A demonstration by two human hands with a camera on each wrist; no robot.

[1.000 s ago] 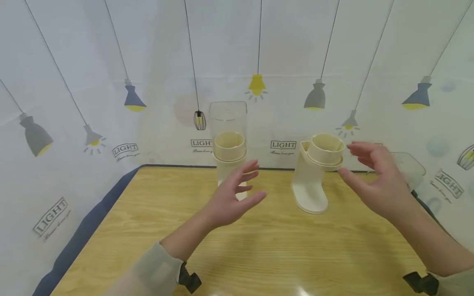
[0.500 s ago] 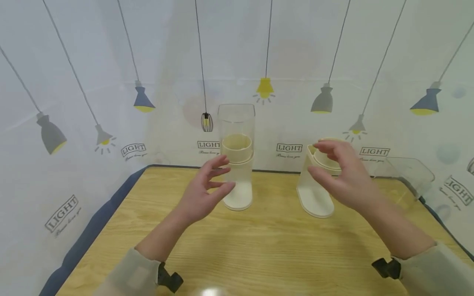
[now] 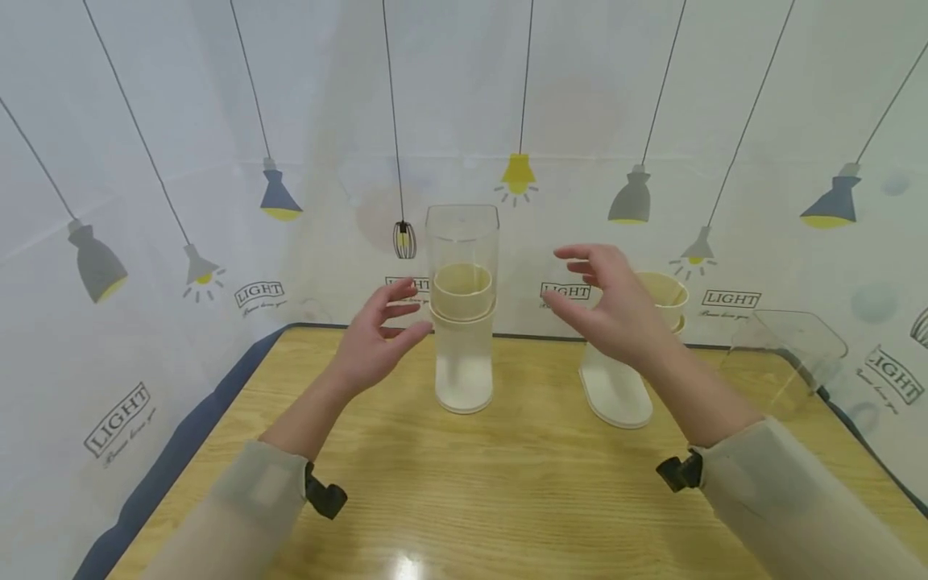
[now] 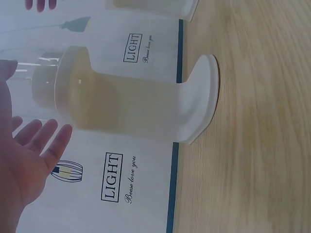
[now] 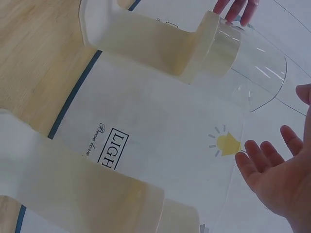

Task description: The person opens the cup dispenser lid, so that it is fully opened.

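Observation:
A cream stand (image 3: pixel 464 362) with a round collar stands upright on the table, a clear square-topped container (image 3: pixel 461 229) seated on it. My left hand (image 3: pixel 373 338) is beside its left side, fingers loosely bent and holding nothing. The left wrist view shows those fingers close to the container; whether they touch it I cannot tell. My right hand (image 3: pixel 616 310) hovers between the two stands, fingers spread and nothing in them. It partly hides a second cream stand (image 3: pixel 616 395), whose collar (image 3: pixel 663 292) has no container on it.
Another clear container (image 3: pixel 786 354) stands at the right rear of the wooden table (image 3: pixel 493 491). Behind the table hangs a white cloth (image 3: pixel 326 242) printed with lamps. A dark blue edge (image 3: pixel 203 411) borders the table's left side.
My right hand has moved left from the right side of the second stand, across it, toward the first stand. My left hand has shifted left, from in front of the first stand to beside it.

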